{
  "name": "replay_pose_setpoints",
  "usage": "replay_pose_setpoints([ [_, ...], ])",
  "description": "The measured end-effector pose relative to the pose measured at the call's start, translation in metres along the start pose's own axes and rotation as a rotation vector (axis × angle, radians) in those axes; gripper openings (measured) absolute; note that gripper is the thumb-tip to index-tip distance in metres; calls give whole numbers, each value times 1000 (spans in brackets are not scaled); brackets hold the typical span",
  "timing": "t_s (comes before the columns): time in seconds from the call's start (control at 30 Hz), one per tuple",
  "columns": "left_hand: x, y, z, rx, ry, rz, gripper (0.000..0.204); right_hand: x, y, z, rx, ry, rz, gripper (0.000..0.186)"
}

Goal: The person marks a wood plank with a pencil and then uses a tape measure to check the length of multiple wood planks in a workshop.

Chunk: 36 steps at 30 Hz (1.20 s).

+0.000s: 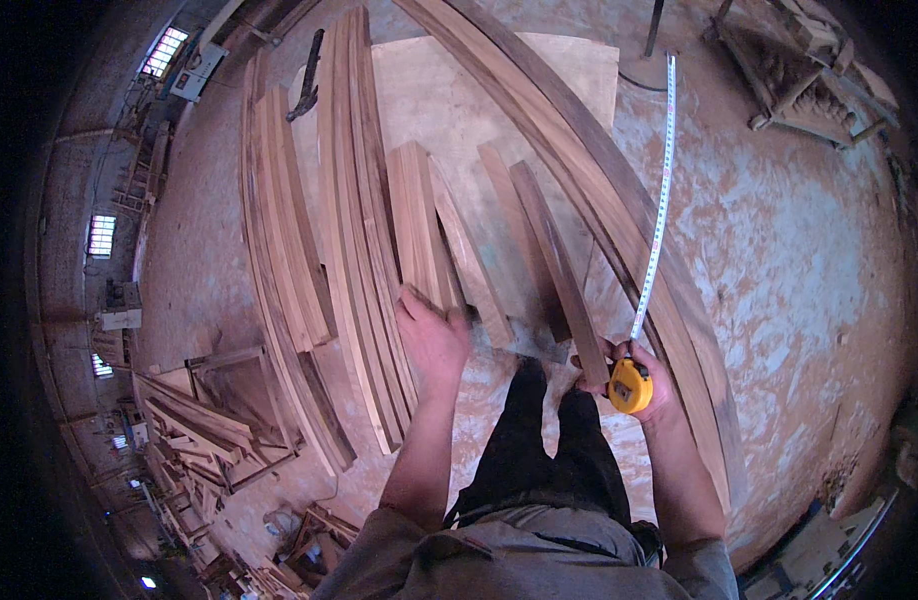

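My right hand (658,388) is closed around a yellow tape measure (631,387). Its white blade (665,165) is drawn out far and curves away from me, alongside the long planks on the right. The fingertips of that hand come up against the near end of a narrow dark wooden strip (557,262). With my left hand (434,338) I grip the near end of a short wooden board (417,220), thumb on its right and fingers on its left. Two thinner pieces, a pale strip (472,255) and another strip (514,205), lie between the hands.
Long wooden planks (354,220) run lengthwise on the left, beside shorter boards (291,215). Long curved-looking planks (599,160) lie right. Beneath is a pale plywood sheet (569,75). A hammer (307,85) rests far left. A wooden frame stand (804,80) and scrap wood (204,425) stand farther off.
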State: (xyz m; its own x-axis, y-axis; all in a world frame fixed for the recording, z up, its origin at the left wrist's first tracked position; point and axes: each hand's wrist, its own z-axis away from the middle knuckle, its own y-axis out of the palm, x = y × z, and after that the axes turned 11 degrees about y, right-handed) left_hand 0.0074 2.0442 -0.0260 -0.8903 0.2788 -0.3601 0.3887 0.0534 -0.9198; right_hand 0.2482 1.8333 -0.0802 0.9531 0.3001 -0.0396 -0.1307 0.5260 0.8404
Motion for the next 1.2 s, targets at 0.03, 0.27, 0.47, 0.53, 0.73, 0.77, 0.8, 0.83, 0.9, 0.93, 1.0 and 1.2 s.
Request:
replay_pose_setpoints([
  [0.03, 1, -3, -4, 39, -42, 23, 70, 0, -5, 0, -17, 7, -10, 31],
  [0.27, 53, -28, -15, -6, -398, 970, 77, -1, -8, -1, -34, 17, -43, 30],
  [0.47, 73, -50, -11, -168, -298, 891, 76, 0, -4, 0, -19, 10, 1, 29],
  [0.53, 53, -47, -12, -132, -340, 853, 76, 1, 12, 5, -63, 8, 7, 29],
  [0.73, 29, -6, -9, -19, -145, 294, 80, 1, 16, 3, -2, 57, -31, 34],
  [0.77, 18, -5, -11, 50, -179, 205, 81, 1, 13, 2, -33, 47, -22, 34],
  [0.8, -3, -11, -17, 129, -211, 117, 82, 1, 7, 2, -72, 34, -18, 34],
  [0.83, -17, -18, -20, 204, -244, 25, 83, 0, -1, 2, -53, 11, -11, 32],
  [0.9, -12, -11, -16, 137, -143, -34, 80, 0, -23, -4, -52, 30, -22, 31],
  [0.93, -9, -8, -14, 108, -90, -63, 78, 2, -25, -4, -54, 36, -32, 30],
  [1.0, -12, -11, -6, 21, 236, -195, 78, 2, -30, -2, -66, 43, -22, 30],
  [1.2, -48, 18, 13, 460, 157, 41, 83, 0, 0, 0, 21, 37, -20, 30],
])
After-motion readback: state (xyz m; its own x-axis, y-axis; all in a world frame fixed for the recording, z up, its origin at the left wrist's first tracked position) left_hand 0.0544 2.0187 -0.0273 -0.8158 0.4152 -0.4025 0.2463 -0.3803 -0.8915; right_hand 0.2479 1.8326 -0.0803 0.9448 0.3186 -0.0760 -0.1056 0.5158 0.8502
